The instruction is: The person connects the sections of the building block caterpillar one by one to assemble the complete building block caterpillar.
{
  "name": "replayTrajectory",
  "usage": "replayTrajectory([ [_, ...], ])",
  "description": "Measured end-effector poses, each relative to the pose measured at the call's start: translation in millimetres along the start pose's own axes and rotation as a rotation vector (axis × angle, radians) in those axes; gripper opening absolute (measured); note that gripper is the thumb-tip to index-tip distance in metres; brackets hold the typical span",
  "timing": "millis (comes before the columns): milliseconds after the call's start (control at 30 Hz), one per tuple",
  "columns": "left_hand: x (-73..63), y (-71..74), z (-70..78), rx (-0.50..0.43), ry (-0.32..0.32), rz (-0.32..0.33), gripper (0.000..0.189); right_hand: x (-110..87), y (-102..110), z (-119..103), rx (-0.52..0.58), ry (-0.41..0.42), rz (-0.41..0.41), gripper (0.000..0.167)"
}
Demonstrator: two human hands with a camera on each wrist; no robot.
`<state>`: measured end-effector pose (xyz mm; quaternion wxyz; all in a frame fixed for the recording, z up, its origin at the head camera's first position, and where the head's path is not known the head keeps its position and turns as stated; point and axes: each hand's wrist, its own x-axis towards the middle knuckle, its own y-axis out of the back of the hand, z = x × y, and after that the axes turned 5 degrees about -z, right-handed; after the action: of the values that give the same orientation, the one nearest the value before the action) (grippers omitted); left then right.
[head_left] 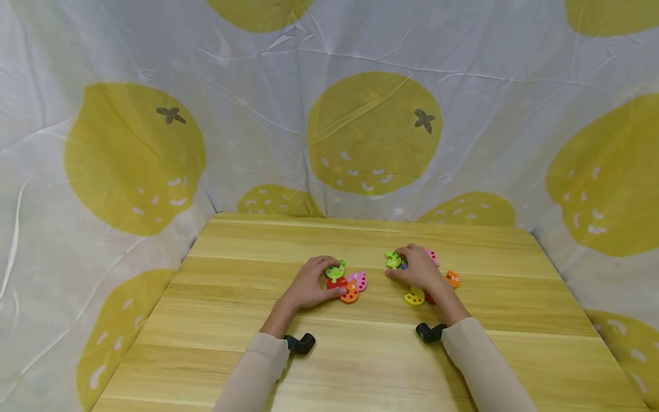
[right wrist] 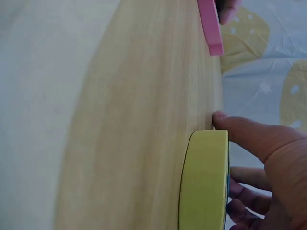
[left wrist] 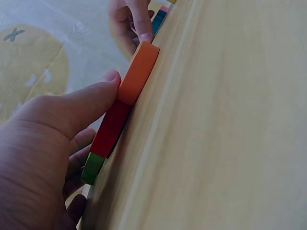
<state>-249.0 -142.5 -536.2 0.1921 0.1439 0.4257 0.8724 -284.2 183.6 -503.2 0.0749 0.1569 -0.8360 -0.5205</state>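
Note:
My left hand (head_left: 308,284) holds a flat joined group of puzzle pieces on the table. In that group are a smiling green head piece (head_left: 334,272), a red piece (left wrist: 111,127), an orange piece (head_left: 349,293) and a pink piece (head_left: 362,278). The left thumb lies against the orange edge, with fingers around the green and red side. Over loose pieces, my right hand (head_left: 421,269) spreads thumb and fingers near a green piece (head_left: 393,260). A blue piece (head_left: 404,265) is partly hidden beneath it. A yellow piece (right wrist: 204,179) lies below the palm.
Around the right hand lie another pink piece (head_left: 433,257) and an orange piece numbered 10 (head_left: 453,279); a red one is mostly covered. Black wrist cameras (head_left: 304,343) hang low over the wooden table (head_left: 360,372). A lemon-print cloth (head_left: 376,131) stands behind.

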Motion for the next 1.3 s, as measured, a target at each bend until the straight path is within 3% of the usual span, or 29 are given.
replayTrajectory([
  [267, -1.5, 2.3, 1.0, -0.010, -0.025, 0.001, 0.068, 2.7, -3, 0, -0.016, 0.013, 0.011, 0.063],
  [567, -2.0, 4.2, 1.5, -0.082, 0.011, 0.016, 0.060, -4.3, -2, -14, 0.112, 0.050, 0.053, 0.059],
  [867, -1.0, 5.5, 0.9, -0.033, -0.056, 0.007, 0.056, -16.4, -8, -30, 0.231, 0.087, 0.069, 0.058],
  [1300, -2.3, 5.7, -0.2, 0.026, -0.131, -0.029, 0.054, -12.9, -27, -43, 0.315, 0.106, 0.025, 0.055],
])
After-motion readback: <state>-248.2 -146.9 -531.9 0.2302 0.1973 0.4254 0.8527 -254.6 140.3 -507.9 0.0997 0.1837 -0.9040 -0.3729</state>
